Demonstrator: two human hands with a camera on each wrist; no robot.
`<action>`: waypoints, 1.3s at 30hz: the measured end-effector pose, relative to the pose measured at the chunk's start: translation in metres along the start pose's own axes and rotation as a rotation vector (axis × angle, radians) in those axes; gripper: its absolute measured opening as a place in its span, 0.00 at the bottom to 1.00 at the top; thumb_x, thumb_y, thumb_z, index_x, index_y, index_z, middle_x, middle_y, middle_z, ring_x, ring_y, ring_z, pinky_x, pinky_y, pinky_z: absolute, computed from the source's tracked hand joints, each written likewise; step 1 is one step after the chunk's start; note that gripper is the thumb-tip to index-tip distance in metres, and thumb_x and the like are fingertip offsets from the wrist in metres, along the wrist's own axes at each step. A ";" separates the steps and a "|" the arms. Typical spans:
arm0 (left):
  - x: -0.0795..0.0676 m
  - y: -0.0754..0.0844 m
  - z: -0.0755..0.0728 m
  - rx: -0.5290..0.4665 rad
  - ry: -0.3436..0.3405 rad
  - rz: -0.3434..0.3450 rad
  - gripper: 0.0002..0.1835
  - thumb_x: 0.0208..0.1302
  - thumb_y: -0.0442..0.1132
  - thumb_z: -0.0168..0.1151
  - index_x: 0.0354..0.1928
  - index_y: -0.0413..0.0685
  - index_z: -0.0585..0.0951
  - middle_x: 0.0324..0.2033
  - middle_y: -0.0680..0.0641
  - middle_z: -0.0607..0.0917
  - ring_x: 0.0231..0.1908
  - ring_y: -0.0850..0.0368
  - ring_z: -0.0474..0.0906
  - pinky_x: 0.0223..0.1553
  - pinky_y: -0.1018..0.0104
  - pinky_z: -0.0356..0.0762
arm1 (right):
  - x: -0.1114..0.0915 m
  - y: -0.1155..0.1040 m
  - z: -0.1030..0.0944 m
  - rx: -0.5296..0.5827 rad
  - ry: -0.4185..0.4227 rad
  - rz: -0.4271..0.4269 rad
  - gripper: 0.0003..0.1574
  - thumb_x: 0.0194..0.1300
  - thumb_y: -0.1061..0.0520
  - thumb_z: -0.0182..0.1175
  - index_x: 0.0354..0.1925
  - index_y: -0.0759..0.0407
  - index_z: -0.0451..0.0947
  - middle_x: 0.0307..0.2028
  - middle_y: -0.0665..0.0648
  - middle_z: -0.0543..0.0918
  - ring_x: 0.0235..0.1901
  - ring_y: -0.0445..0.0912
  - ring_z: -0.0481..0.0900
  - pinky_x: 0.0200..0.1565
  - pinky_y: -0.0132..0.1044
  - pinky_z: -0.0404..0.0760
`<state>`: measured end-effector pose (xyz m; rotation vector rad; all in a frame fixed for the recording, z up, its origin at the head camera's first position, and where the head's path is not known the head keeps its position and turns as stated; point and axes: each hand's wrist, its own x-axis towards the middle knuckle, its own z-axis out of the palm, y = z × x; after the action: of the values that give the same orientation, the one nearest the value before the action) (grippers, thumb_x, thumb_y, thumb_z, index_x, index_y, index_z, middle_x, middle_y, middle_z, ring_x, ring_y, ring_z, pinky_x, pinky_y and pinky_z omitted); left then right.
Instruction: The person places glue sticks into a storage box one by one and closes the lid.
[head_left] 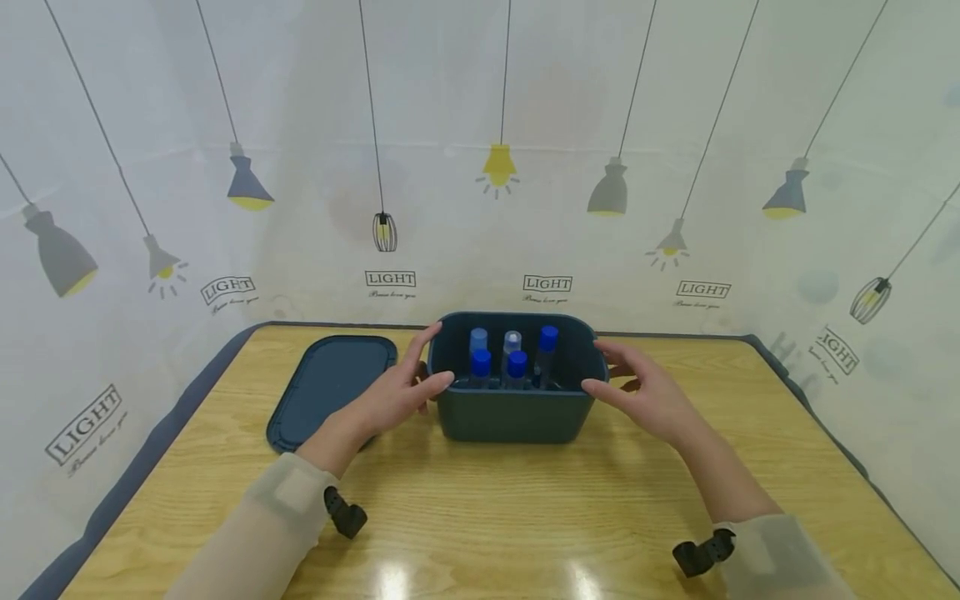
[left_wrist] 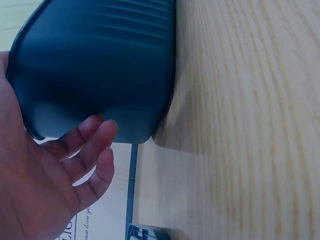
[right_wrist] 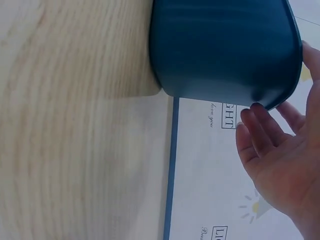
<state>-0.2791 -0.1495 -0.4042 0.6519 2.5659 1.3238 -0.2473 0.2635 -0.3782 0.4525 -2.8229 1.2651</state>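
A dark teal storage box (head_left: 517, 419) stands upright on the table, its top uncovered. Inside it are several small clear bottles, most with blue caps, such as this bottle (head_left: 543, 358); one bottle (head_left: 512, 343) has a pale top. My left hand (head_left: 393, 392) holds the box's left end, thumb at the front rim and index finger toward the back corner. In the left wrist view its other fingers (left_wrist: 97, 142) bend near the end wall. At the right end, my right hand (head_left: 648, 392) grips likewise, thumb at the front rim, fingertips (right_wrist: 256, 107) against the wall.
A flat dark blue lid (head_left: 330, 379) lies on the wooden table (head_left: 495, 517) left of the box, partly behind my left hand and wrist. A pale curtain (head_left: 450, 100) printed with lamps hangs behind the table and along both sides.
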 end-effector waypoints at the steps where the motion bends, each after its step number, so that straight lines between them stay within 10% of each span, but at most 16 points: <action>1: 0.000 0.000 -0.001 0.006 -0.005 -0.003 0.48 0.79 0.72 0.53 0.88 0.84 0.38 0.44 0.42 0.85 0.38 0.40 0.85 0.46 0.54 0.82 | 0.000 0.001 0.001 0.012 0.000 0.004 0.47 0.78 0.36 0.66 0.85 0.47 0.63 0.75 0.64 0.76 0.67 0.60 0.78 0.64 0.56 0.80; 10: -0.009 0.000 -0.018 -0.013 0.030 -0.013 0.45 0.84 0.68 0.49 0.89 0.80 0.35 0.55 0.39 0.84 0.41 0.40 0.86 0.43 0.52 0.81 | -0.001 0.005 0.006 0.103 0.000 -0.001 0.46 0.79 0.40 0.66 0.85 0.47 0.62 0.74 0.65 0.76 0.65 0.60 0.80 0.60 0.51 0.83; 15: -0.033 -0.012 -0.051 -0.036 0.092 -0.014 0.37 0.87 0.56 0.54 0.89 0.58 0.57 0.56 0.36 0.85 0.45 0.42 0.86 0.45 0.51 0.85 | -0.002 0.002 0.007 0.130 -0.003 -0.002 0.46 0.80 0.41 0.67 0.86 0.46 0.61 0.75 0.65 0.75 0.66 0.61 0.80 0.60 0.51 0.83; 28: -0.112 -0.085 -0.142 -0.003 0.030 -0.205 0.30 0.82 0.53 0.64 0.77 0.48 0.76 0.67 0.35 0.83 0.51 0.54 0.87 0.50 0.56 0.87 | -0.004 0.006 0.007 0.146 -0.006 0.017 0.46 0.80 0.41 0.66 0.86 0.45 0.60 0.75 0.66 0.75 0.64 0.60 0.79 0.57 0.46 0.82; 39: -0.131 -0.132 -0.159 0.036 -0.018 -0.357 0.31 0.77 0.47 0.71 0.74 0.40 0.78 0.50 0.43 0.87 0.43 0.53 0.86 0.45 0.61 0.88 | -0.003 0.007 0.007 0.150 -0.010 0.010 0.45 0.81 0.41 0.65 0.86 0.43 0.59 0.76 0.66 0.73 0.62 0.59 0.80 0.57 0.47 0.82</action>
<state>-0.2580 -0.3924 -0.4233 0.1930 2.5413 1.1488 -0.2455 0.2637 -0.3888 0.4506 -2.7529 1.4867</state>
